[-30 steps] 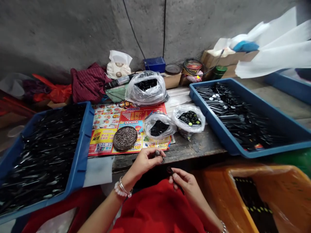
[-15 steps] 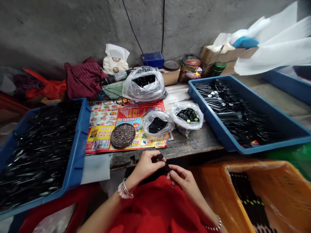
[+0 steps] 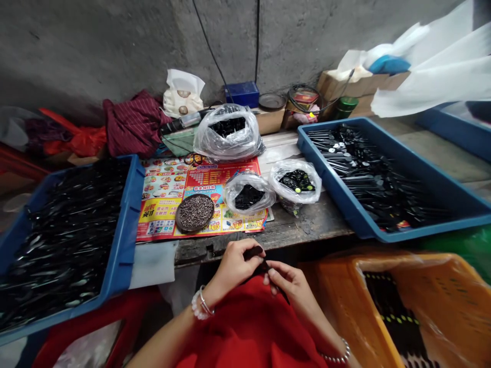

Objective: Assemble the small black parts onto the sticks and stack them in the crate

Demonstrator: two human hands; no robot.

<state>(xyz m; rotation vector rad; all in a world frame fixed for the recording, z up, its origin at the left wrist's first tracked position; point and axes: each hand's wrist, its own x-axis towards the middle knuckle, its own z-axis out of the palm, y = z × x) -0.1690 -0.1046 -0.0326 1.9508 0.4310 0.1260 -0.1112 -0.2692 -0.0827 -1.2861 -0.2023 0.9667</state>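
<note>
Left hand (image 3: 236,268), right hand (image 3: 287,283) both pinching black part (image 3: 253,252), worn wooden bench (image 3: 307,225), concrete wall (image 3: 115,46)

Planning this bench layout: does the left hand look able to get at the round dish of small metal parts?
Probably yes. The left hand sits close to the dish, with only the bench edge and a printed flyer between, though it is pinching a small dark part.

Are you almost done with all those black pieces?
Hard to tell, but there's lots left. Done: maybe the black pieces in the orange crate. In hand: a small black piece, held by the left hand and right hand. Left: two full blue trays, bags of black parts, and a dish of metal bits.
</note>
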